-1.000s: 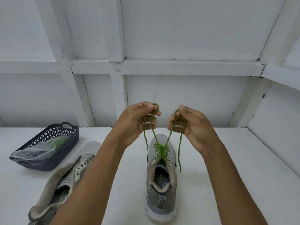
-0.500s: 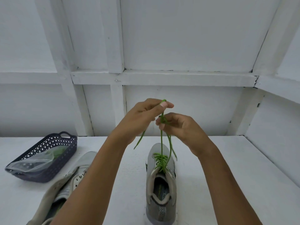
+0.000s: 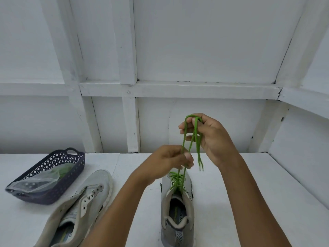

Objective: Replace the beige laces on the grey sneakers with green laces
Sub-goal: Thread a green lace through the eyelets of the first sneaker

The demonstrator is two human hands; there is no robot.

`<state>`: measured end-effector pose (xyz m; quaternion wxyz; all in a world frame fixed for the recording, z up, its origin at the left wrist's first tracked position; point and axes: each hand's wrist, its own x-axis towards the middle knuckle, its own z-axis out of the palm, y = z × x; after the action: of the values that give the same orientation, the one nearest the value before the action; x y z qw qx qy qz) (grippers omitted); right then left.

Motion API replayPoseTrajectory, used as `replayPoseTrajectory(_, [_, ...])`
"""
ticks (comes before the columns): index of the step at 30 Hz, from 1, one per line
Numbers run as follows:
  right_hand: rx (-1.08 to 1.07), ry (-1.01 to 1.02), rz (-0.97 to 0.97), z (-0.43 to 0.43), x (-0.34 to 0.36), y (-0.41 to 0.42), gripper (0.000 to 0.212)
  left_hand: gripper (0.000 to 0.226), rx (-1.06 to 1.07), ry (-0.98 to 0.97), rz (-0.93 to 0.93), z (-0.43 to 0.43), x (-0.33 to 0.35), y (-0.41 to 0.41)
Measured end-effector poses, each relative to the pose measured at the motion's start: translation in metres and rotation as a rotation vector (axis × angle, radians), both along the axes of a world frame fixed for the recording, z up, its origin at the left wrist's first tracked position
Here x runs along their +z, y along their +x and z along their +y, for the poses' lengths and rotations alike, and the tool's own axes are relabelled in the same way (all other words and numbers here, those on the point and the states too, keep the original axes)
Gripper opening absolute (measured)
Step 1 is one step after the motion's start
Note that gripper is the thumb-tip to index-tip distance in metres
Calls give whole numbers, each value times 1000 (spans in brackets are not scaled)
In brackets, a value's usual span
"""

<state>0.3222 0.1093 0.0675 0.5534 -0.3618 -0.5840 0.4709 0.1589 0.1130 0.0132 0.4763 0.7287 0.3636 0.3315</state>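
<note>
A grey sneaker (image 3: pixel 177 207) stands upright on the white table, toe pointing away, threaded with a green lace (image 3: pixel 183 145). My right hand (image 3: pixel 211 138) holds both lace ends looped over its fingers, high above the shoe, and the tips dangle beside it. My left hand (image 3: pixel 170 159) is lower, just above the toe, pinching the two rising strands between thumb and fingers. A second grey sneaker (image 3: pixel 83 202) lies to the left with empty eyelets and no lace; my left forearm covers part of it.
A dark perforated plastic basket (image 3: pixel 53 175) sits at the left of the table, holding a clear bag with something green inside. White panelled walls close off the back and the right side. Bare white table (image 3: pixel 249 193) lies right of the laced shoe.
My right hand has gathered both lace ends and risen to the right. My left hand has dropped down toward the shoe and now pinches the strands lower.
</note>
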Motion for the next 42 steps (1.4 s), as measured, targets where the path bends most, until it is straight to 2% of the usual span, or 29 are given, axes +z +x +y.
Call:
replayPoseTrajectory(3, [-61,-2,-57,1,-2,2,23,40,140,13,-206,2,7,0])
replayPoseTrajectory(6, [-116,12,-103,2,-1,6,28,32,249,61,-308,6,18,-4])
replayPoseTrajectory(13, [-195,-62,6,8,7,8,18,29,355,4,-654,12,50,-12])
replayPoseTrajectory(20, [-269,-65,27,9,28,8,28,22,460,59,-706,18,79,-12])
replayPoseTrajectory(24, [-265,-54,49,11,46,5,37,23,498,92,-691,19,88,-7])
replayPoseTrajectory(27, [-281,-55,-4,12,53,0,36,23,541,146,-584,20,93,-3])
replayPoseTrajectory(31, [-344,20,-113,16,59,-7,30,22,501,248,-192,23,102,4])
replayPoseTrajectory(33, [-328,86,-234,18,61,-9,27,24,375,277,58,20,109,6])
replayPoseTrajectory(35, [-269,96,-299,16,65,-12,29,24,193,260,209,15,116,6])
replayPoseTrajectory(37, [-219,72,-320,15,67,-13,31,26,83,230,196,11,120,5])
replayPoseTrajectory(40, [-187,29,-384,12,65,-9,38,30,114,222,67,13,122,-1])
replayPoseTrajectory(42, [-168,-4,-444,9,61,-6,42,35,96,205,75,14,121,-5])
